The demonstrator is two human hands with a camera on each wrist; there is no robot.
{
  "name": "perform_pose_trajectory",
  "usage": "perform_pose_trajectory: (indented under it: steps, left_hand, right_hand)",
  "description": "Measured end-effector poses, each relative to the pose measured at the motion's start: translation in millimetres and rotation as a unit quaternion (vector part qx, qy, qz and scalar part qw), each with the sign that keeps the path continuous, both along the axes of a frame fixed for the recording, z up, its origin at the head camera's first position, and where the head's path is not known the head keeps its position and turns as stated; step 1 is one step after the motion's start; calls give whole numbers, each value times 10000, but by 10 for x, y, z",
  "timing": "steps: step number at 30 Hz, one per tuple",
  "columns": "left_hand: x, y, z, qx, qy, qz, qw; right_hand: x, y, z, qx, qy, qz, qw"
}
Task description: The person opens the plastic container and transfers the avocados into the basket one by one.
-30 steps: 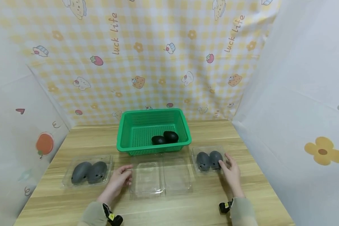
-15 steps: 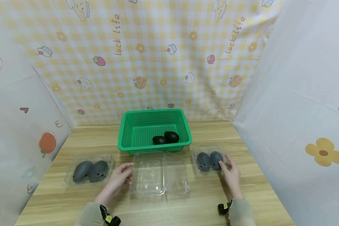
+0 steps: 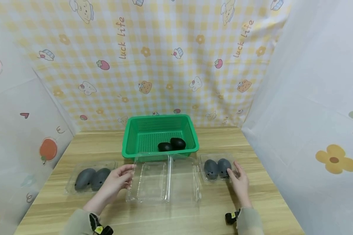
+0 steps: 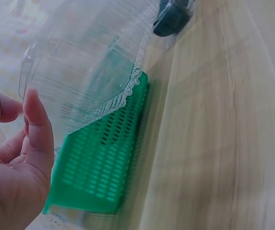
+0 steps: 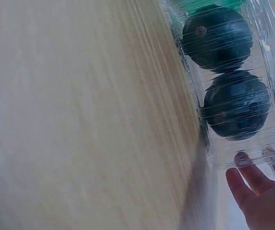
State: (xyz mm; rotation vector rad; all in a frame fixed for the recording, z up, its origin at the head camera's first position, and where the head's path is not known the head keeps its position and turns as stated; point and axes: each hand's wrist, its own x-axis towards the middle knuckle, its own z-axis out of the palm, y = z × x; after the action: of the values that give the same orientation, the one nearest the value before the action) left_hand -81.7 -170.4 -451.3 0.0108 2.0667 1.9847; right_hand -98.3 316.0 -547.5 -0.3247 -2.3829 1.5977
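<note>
My left hand pinches the left edge of an open, see-through plastic clamshell box, its two halves spread side by side. In the left wrist view the raised clamshell tilts in front of the green basket. My right hand grips the right end of a shut clamshell, thumb at its front. Inside lie two dark avocados, side by side. The right wrist view shows fingertips against the end of this box, beside one avocado.
A green plastic basket stands at the back with two black avocados in its right part. Another clear clamshell holding two avocados lies at the left on the wooden table. Patterned cloth hangs behind.
My left hand has raised and tilted the open clamshell, moving it slightly left and up over the basket's front edge. My right hand stays at the right clamshell.
</note>
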Motion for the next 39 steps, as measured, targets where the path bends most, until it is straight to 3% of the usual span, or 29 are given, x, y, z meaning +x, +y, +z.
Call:
perform_pose_trajectory:
  steps: [7,13,20,29,34,39]
  left_hand:
    - [-14,-181,237,-276,295,-178,9990]
    - [-86,-413,417,-277,693,-153,9971]
    - [-221,-691,511,572,966,172,9935]
    - [-391,-979,586,1497,1068,454,9819]
    - [-467,-1157,590,2142,959,929,9676]
    - [-543,-1318,554,2410,676,1553,9556]
  right_hand:
    - [32,0,-10,-45,-69,-21,10000]
    - [33,9,-22,-12,-102,-83,9999]
    - [44,-36,45,-100,-11,-38,9999]
    - [36,-18,-20,-117,-21,-128,9998]
    - [21,-25,-19,-74,-73,-159,9998]
    - [10,-28,-20,-66,-60,-160,9998]
